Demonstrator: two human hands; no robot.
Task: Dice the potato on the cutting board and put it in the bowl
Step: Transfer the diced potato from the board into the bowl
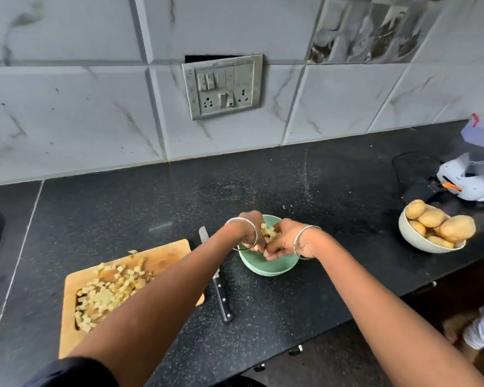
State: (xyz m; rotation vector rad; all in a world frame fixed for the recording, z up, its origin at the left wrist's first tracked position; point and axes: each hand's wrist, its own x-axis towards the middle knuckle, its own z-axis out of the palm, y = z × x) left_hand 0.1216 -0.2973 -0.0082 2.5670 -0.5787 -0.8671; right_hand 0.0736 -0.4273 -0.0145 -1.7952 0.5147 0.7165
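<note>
Over the green bowl (266, 267) my left hand (250, 229) and my right hand (282, 241) are cupped together, fingers curled, with diced potato pieces (269, 233) between them. Whether the pieces are gripped or falling is not plain. Many more diced potato pieces (106, 294) lie in a heap on the wooden cutting board (168, 254) at the lower left, partly hidden by my left forearm. A black-handled knife (220, 291) lies on the counter between the board and the bowl, its blade pointing toward the wall.
A white bowl (419, 241) heaped with whole potatoes (456, 227) stands at the right. Behind it sit a white appliance (470, 180) and a black cord. The black counter's front edge runs diagonally at the lower right; a tiled wall with a socket plate (224, 86) is behind.
</note>
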